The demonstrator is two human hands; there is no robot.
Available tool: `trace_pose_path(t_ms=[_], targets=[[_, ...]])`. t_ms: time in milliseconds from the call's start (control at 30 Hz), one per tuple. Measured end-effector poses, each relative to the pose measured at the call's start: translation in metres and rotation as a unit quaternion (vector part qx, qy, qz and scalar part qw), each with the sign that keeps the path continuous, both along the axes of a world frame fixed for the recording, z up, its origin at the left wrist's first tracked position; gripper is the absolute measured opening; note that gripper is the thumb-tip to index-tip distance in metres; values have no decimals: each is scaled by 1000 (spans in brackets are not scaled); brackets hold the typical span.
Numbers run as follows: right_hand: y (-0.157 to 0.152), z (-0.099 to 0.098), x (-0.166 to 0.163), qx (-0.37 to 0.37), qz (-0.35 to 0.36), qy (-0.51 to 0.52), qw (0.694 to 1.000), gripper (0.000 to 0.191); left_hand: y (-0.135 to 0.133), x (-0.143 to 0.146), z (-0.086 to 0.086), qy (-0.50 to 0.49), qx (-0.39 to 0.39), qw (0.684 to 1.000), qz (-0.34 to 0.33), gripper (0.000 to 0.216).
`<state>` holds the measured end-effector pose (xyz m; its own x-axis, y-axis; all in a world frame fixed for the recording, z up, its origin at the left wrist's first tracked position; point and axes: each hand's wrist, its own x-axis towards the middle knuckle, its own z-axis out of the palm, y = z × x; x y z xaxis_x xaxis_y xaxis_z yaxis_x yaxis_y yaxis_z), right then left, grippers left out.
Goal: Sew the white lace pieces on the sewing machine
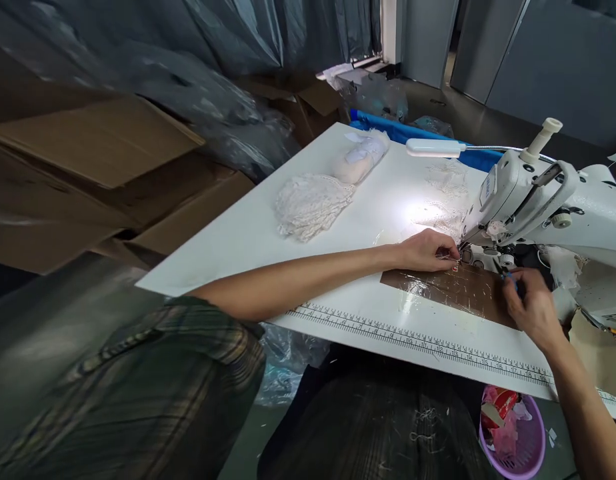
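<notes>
My left hand (428, 251) is beside the needle area of a white sewing machine (503, 193), its fingers pinched together. What they hold, if anything, is too small to make out; a tiny reddish spot shows just below the fingertips. To the right, my right hand (534, 303) is closed around thread snips (503, 270) with dark blades and a blue handle. The blades point toward the machine's needle area. Beneath both hands lies a brown sheet (453, 293) covered with loose thread bits. White lace (441, 200) spreads behind my left hand, under the lamp's light.
A stack of lace pieces (313, 203) and a tied pale bundle (363, 157) lie on the white table (238, 257). A ruler strip (388, 328) runs along its front edge. Cardboard boxes (88, 147) stand left; a purple basket (531, 447) holds scraps below. A lamp (435, 147) extends over the table.
</notes>
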<state>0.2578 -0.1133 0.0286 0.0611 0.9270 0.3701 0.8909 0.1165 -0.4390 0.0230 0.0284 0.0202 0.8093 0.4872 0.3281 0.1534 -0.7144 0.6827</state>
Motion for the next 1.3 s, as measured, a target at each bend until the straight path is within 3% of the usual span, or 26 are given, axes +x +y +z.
trace_pose_path(t_ms=[67, 133, 333, 500, 733, 867, 1067, 1300], targets=[[-3, 2, -14, -92, 20, 55, 994, 24, -3, 4, 2, 6, -47, 998, 43, 9], [-2, 2, -25, -133, 13, 40, 990, 28, -4, 7, 3, 1, -92, 994, 59, 18], [21, 1, -48, -116, -24, -123, 985, 46, 6, 8, -8, -22, -160, 987, 13, 30], [33, -1, -60, -120, -32, -172, 977, 46, 13, 8, -18, -50, -137, 989, -17, 34], [41, 4, -67, -175, -47, -248, 952, 40, 7, 5, 1, 30, -195, 980, 18, 58], [45, 5, -68, -175, -35, -245, 953, 42, 6, 4, 5, 42, -183, 982, 21, 63], [47, 5, -70, -191, -47, -234, 952, 37, 7, 4, -3, 38, -141, 989, 24, 60], [46, -6, -65, -119, -16, -242, 963, 44, 5, 2, -6, 33, -111, 993, 13, 61]])
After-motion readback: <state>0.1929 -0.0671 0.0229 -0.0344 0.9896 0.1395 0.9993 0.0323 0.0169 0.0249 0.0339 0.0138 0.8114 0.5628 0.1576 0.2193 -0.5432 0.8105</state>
